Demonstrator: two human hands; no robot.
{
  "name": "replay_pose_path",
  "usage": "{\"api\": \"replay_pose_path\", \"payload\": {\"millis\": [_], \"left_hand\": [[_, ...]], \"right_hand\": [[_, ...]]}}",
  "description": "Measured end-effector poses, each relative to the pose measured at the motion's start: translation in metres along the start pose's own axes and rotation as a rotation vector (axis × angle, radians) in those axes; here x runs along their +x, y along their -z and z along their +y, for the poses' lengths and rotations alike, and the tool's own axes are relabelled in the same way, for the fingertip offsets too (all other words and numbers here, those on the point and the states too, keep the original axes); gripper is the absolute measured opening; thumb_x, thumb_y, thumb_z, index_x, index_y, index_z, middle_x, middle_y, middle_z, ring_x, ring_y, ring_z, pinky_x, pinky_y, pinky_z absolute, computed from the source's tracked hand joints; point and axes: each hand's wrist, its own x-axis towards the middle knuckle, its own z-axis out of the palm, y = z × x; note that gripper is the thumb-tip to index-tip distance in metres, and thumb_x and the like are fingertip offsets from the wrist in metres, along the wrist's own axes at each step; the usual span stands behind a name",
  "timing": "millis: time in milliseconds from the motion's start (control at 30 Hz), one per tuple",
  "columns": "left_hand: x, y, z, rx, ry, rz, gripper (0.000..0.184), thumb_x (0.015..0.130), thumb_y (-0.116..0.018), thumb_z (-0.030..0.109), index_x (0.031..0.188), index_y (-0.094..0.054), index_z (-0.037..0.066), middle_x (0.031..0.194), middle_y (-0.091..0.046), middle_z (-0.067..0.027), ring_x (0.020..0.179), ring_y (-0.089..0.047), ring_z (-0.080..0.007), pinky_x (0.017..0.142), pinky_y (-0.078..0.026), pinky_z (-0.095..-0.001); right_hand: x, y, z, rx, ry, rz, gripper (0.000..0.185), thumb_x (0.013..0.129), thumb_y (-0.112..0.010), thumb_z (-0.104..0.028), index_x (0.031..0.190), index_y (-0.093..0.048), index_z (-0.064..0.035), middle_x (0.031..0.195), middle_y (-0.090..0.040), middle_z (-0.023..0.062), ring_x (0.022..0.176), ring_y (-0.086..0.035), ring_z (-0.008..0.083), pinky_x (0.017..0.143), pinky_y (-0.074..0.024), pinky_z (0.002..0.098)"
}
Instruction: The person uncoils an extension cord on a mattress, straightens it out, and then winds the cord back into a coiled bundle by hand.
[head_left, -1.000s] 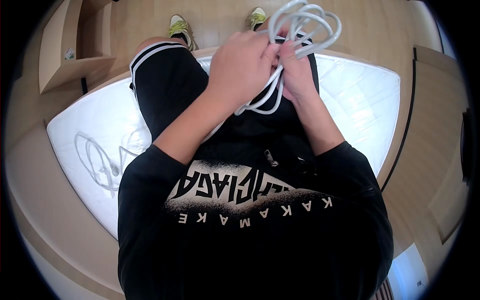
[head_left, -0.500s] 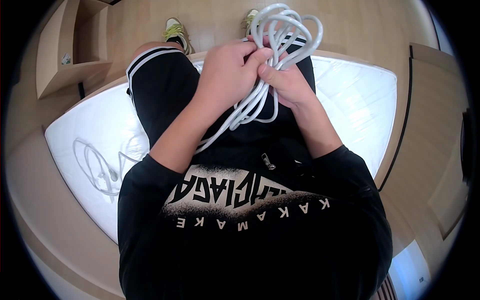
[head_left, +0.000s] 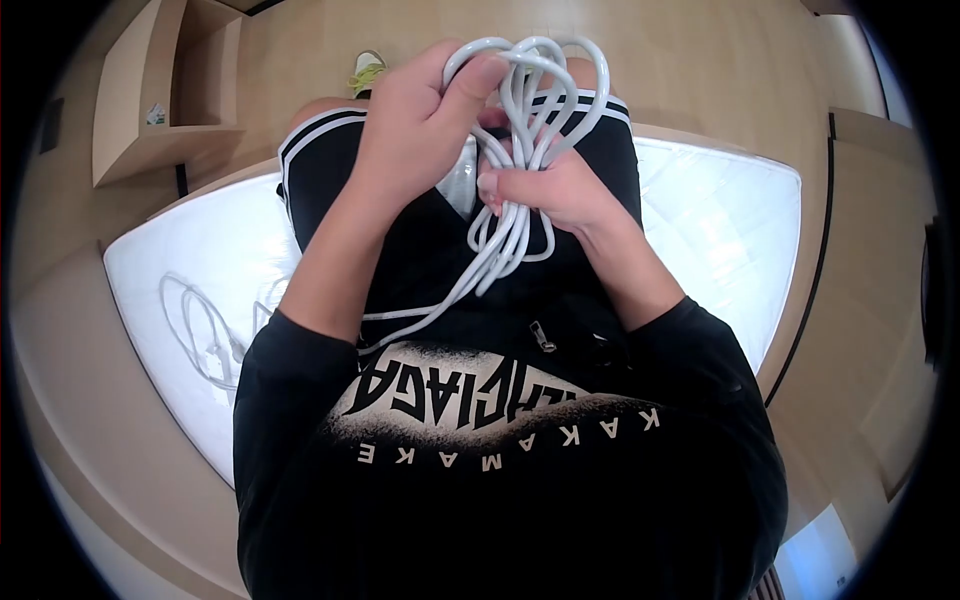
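Note:
A bundle of looped white cable (head_left: 518,225) is held up over my lap. My right hand (head_left: 565,190) is closed round the middle of the bundle, its thumb across the strands. At the upper left of the bundle, my left hand (head_left: 425,120) pinches one of the top loops between thumb and fingers. Cable strands hang below and run down left across the black shorts to the shirt's hem. More pale cable with a connector (head_left: 215,350) lies on the white plastic-covered mattress (head_left: 715,200), at its left side.
An open wooden shelf unit (head_left: 140,140) stands at the upper left on the wooden floor (head_left: 690,70). Wooden panelling (head_left: 870,240) runs along the right side. A shoe (head_left: 368,68) shows beyond my knees.
The bundle has come lower and nearer, with more loops gathered in it. My left hand has moved up and left, from the bundle's middle to a top loop. The view has shifted slightly.

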Motion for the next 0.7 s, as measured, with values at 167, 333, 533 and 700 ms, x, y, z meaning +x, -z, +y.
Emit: {"api": "replay_pose_path", "payload": {"millis": [167,333,533,700], "left_hand": [[0.009,-0.016,0.017,-0.198,0.034,0.061,0.039,0.094,-0.059,0.038,0.091,-0.066,0.001,0.069,-0.061,0.0013,0.062,-0.055,-0.0048,0.055,-0.044,-0.0218],[0.025,-0.024,0.022,-0.114,0.075,0.097,0.040,0.092,-0.063,0.033,0.113,-0.048,0.003,0.079,-0.057,-0.0001,0.063,-0.051,-0.0079,0.056,-0.043,-0.0216],[0.007,-0.018,0.000,-0.101,0.185,-0.060,0.037,0.099,-0.044,0.035,0.115,-0.048,0.002,0.097,-0.055,-0.0040,0.078,-0.053,-0.0113,0.071,-0.045,-0.0265],[-0.063,-0.006,-0.010,0.188,0.288,-0.404,0.042,0.091,-0.058,0.009,0.128,-0.041,-0.002,0.111,-0.056,-0.0100,0.077,-0.060,-0.0154,0.072,-0.048,-0.0272]], "right_hand": [[0.004,0.000,-0.012,0.123,0.012,-0.271,0.026,0.074,-0.068,-0.007,0.093,-0.052,0.0004,0.066,-0.055,0.0099,0.057,-0.053,0.0184,0.054,-0.0422,0.0290],[0.003,-0.011,-0.012,0.262,-0.007,-0.262,0.020,0.080,-0.064,-0.008,0.093,-0.049,-0.0040,0.064,-0.053,0.0090,0.054,-0.053,0.0191,0.053,-0.0412,0.0298],[0.009,0.012,0.007,0.530,0.211,-0.098,0.016,0.096,-0.057,-0.022,0.098,-0.051,-0.0073,0.059,-0.044,0.0007,0.051,-0.048,0.0149,0.055,-0.0437,0.0281],[0.004,0.044,-0.008,0.584,0.369,0.060,0.019,0.102,-0.042,-0.027,0.096,-0.053,-0.0116,0.057,-0.038,-0.0058,0.052,-0.040,0.0074,0.060,-0.0351,0.0250]]}}
